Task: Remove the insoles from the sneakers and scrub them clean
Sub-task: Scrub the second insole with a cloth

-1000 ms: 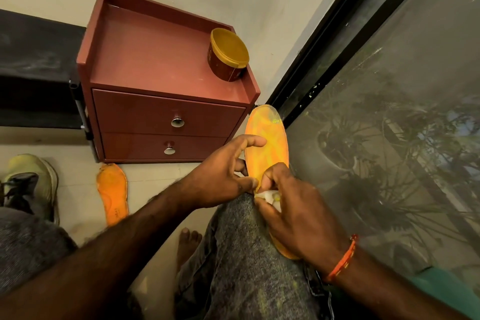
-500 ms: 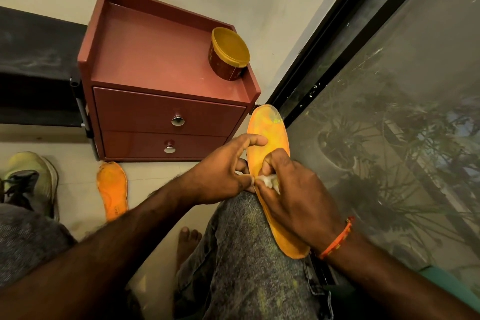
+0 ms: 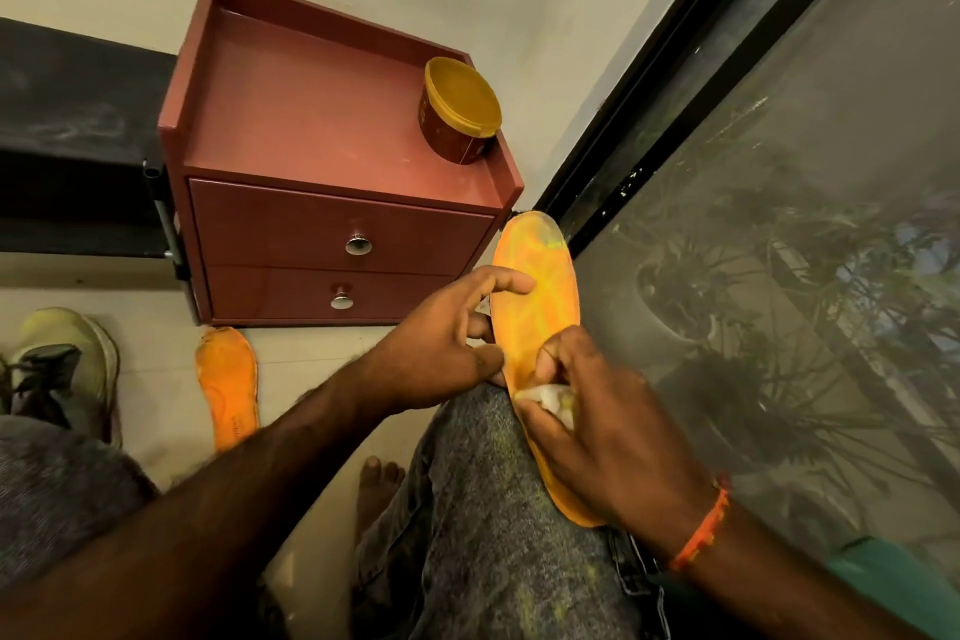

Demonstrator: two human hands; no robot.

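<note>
Your left hand [image 3: 447, 353] pinches the edge of 1 orange insole [image 3: 540, 307] at the frame's middle so it stays flat on your knee. Your right hand [image 3: 597, 437] curls around a small white cloth [image 3: 550, 398], pressing it down to scrub. The other insole [image 3: 226, 385] lies on the floor, lower left, waiting.

Orange insole [image 3: 540, 296], smeared with yellowish patches, lies lengthwise on the knee, toe end pointing away and overhanging it; a small white cloth [image 3: 550, 398] is pressed on its middle. Second orange insole [image 3: 228, 387] lies flat on the floor. Yellow-green sneaker [image 3: 67, 369] with dark tongue stands at far left.
</note>
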